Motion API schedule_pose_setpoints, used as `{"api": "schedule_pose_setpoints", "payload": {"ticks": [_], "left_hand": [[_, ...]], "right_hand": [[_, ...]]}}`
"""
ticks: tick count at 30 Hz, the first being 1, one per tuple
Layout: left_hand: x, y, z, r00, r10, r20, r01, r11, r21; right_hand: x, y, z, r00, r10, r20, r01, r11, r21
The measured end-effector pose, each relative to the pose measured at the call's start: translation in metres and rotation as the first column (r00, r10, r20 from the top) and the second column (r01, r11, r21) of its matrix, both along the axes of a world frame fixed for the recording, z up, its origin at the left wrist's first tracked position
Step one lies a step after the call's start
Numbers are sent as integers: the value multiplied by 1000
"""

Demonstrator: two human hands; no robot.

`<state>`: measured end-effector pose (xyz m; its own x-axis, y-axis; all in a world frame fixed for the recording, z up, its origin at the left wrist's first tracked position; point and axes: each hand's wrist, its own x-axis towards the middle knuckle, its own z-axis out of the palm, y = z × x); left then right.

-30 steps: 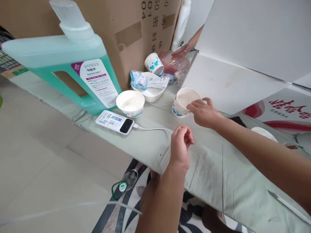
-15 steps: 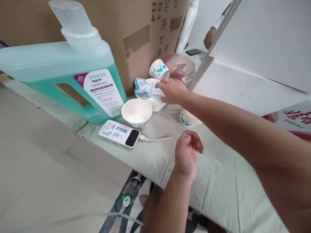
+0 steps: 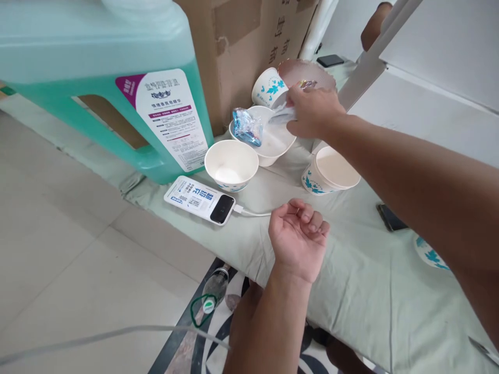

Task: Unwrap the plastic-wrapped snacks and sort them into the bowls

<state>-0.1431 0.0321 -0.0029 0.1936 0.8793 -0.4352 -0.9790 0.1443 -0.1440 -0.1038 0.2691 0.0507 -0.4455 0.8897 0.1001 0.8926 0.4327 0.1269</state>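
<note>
My right hand [image 3: 312,110] reaches over the white bowl [image 3: 273,151] at the back, its fingers closed on a crumpled white packet [image 3: 281,115] at the bowl's right side. A blue, clear-wrapped packet [image 3: 248,128] lies in the same bowl, at its left. My left hand [image 3: 299,236] is held palm up above the cloth, fingers loosely curled and nothing in them. Just beyond it, a white cable [image 3: 255,213] runs to a white power bank [image 3: 199,200]. Another white bowl [image 3: 231,162] stands in front of the first, with only its pale inside showing.
A big jug of green liquid [image 3: 163,119] stands at the left, before a cardboard box [image 3: 237,57]. Paper cups [image 3: 331,171] stand right of the bowls; one cup [image 3: 270,87] lies tipped behind. A pink dish [image 3: 307,74], a dark phone [image 3: 391,218] and a white panel [image 3: 440,57] are farther right.
My right hand has closed on the white packet and lifts one end. My left hand has turned palm up. The view has shifted, bringing the phone and a cup at the right into sight.
</note>
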Motion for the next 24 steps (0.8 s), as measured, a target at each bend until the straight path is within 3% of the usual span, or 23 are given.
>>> {"api": "schedule_pose_setpoints", "payload": {"ticks": [3,5,10,12,14,17,20,22,24], "left_hand": [[0,0,1,999,25,38,-24,999,-29],[2,0,1,998,23,55,-21,999,-43],[3,0,0,997,22,78,-19,999,-37],[2,0,-1,995,40,87,-38,999,-24],[2,0,-2,995,49,90,-47,999,-16],[2,-1,-2,996,36,86,-35,999,-11],[2,-2,-1,996,35,83,-35,999,1],[1,-2,0,997,29,69,-31,999,16],[0,-3,1,999,11,34,-12,999,30]], "right_hand": [[-11,-6,3,962,-31,-273,16,998,-54],[-25,-4,-8,929,0,-369,-39,994,-100],[-56,23,-59,943,191,-272,-268,921,-283],[-60,33,-75,921,237,-310,-332,894,-301],[-61,34,-82,911,213,-353,-322,902,-288],[-58,21,-75,926,143,-348,-245,932,-269],[-50,1,-49,926,120,-357,-212,949,-231],[-37,-15,-26,883,126,-451,-231,955,-184],[-14,-35,-5,788,132,-602,-279,947,-157]]}}
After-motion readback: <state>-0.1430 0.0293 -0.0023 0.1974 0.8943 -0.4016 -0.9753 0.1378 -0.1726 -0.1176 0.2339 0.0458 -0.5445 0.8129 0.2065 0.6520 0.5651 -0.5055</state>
